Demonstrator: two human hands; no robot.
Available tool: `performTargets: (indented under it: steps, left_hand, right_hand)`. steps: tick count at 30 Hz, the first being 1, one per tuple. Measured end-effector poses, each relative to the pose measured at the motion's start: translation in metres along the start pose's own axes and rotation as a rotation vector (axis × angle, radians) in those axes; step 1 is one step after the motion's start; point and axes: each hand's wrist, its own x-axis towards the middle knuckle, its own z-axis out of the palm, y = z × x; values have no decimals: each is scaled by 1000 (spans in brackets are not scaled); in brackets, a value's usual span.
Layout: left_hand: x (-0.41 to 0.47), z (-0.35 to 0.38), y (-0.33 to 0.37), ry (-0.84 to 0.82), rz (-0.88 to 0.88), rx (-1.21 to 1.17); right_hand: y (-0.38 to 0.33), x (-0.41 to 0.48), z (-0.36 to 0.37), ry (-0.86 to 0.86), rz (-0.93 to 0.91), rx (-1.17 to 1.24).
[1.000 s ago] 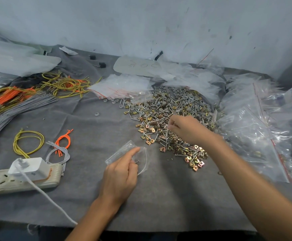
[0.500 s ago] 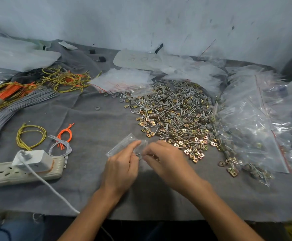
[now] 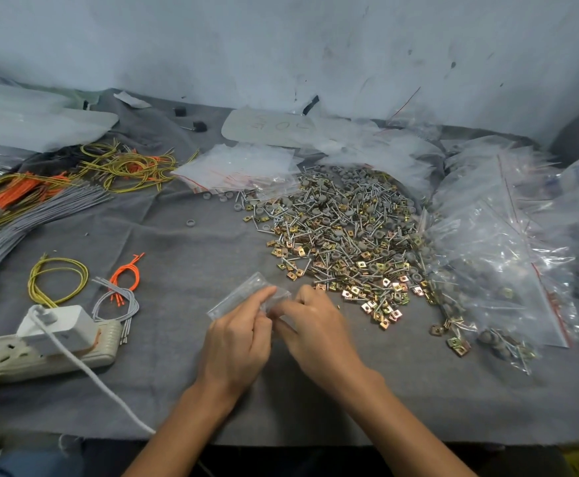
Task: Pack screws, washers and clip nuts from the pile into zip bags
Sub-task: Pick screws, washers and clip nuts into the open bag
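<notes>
A scuffed, pale blue-grey plastered wall (image 3: 281, 46) flecked with dark marks rises behind a worktable draped in wrinkled dark grey felt cloth (image 3: 315, 407). The light is soft and even.

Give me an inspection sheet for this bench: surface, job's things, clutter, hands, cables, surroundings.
Surface: grey cloth, wrinkled.
Job's things: hardware pile right of centre; zip bag in front of it; filled bags at right; empty bags behind pile.
Clutter: stray washer left of the pile.
Hands: left hand pinches the zip bag; right hand at its mouth, grip unclear.
Cables: power strip with charger plugged in; wire bundles at left.
Surroundings: scuffed white wall.
</notes>
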Motion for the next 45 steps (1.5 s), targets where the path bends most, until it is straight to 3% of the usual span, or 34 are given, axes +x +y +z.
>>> performTargets:
  steps: [7, 14, 18, 26, 39, 45]
  left_hand:
    - [2, -1, 5, 26, -21, -16]
    - [2, -2, 7, 17, -31, -23]
    - [1, -3, 7, 13, -33, -12]
    - [1, -1, 6, 4, -51, -8]
    - [1, 0, 3, -9, -76, -5]
    - [1, 0, 2, -31, -67, 5]
  right_hand:
    - [34, 6, -28, 94, 119, 83]
    - [87, 38, -41, -226, 207, -215]
    - [91, 45, -37, -287, 177, -249]
    - [85, 40, -43, -206, 183, -154]
    - [18, -2, -59, -151, 152, 215]
    - [7, 5, -38, -142, 77, 64]
